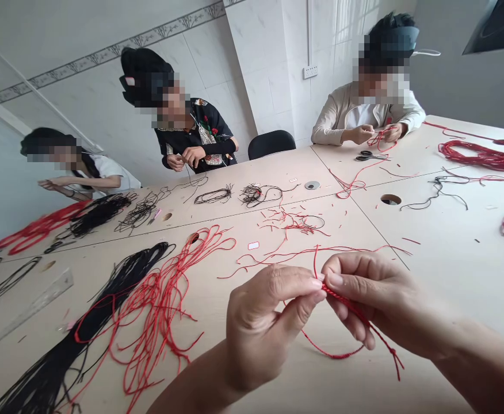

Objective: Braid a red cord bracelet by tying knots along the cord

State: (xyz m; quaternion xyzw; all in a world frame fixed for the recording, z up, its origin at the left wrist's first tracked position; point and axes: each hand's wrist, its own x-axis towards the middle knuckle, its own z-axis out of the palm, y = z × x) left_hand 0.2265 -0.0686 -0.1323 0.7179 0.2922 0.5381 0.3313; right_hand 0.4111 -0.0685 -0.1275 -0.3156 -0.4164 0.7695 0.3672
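Closest to you, your left hand (269, 328) and right hand (375, 299) rise from the bottom of the view, held above the pale laminate table (450, 276). Your fingertips (332, 280) come together from both sides and clamp the end of a braided red cord (347, 305), with your left thumb and forefinger meeting your right fingers at the pinch. From there the braid runs down and right, beneath your right fingers, and a thin red loop (333, 355) hangs below your hands with a knotted tail (393, 353) beside it.

To your left, a loose bundle of red cords (161, 305) lies across a bundle of black cords (79, 339), with a clear plastic ruler (27, 310) near them. Ahead, red snippets (290, 221) are scattered on the table, and a pair of scissors (371, 156) lies near a co-worker's hands (375, 134), which are working red cord. Another co-worker's hands (191, 156) hold thin dark cord across the table, and a third co-worker's hands (51, 185) are together at the far left.
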